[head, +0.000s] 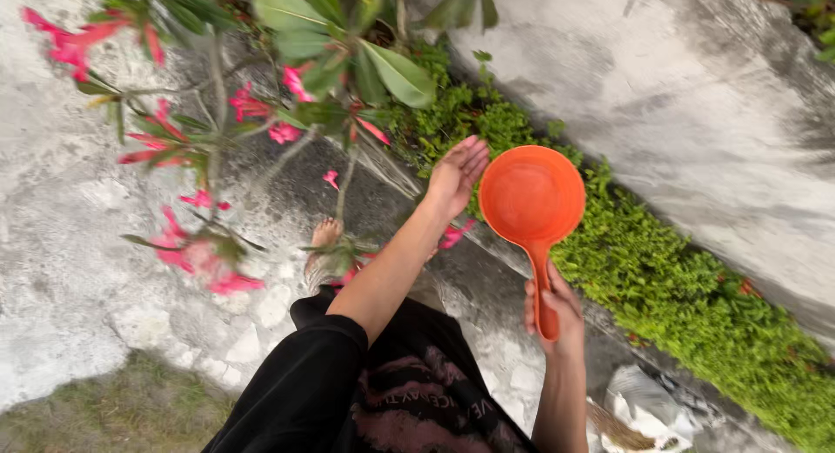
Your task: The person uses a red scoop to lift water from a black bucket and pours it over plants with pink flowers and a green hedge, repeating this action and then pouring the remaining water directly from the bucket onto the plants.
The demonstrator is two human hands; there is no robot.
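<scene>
Orange dipper held over the green bed, free hand open beside it.

The right hand [553, 307] has its fingers [532, 303] clenched round the handle of the orange dipper [532, 197], whose long axis runs from that grip up and away to the round bowl above the low green groundcover [687, 296]. The left hand [456, 176] is stretched forward, fingers released and spread, palm turned toward the bowl, just beside its left rim but apart from it, near the pink-flowered plant [287, 88].

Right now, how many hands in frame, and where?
2. The left hand is stretched out open beside the orange scoop, above the green ground cover. The right hand grips the scoop's handle lower down. No other person's hands show.
</scene>
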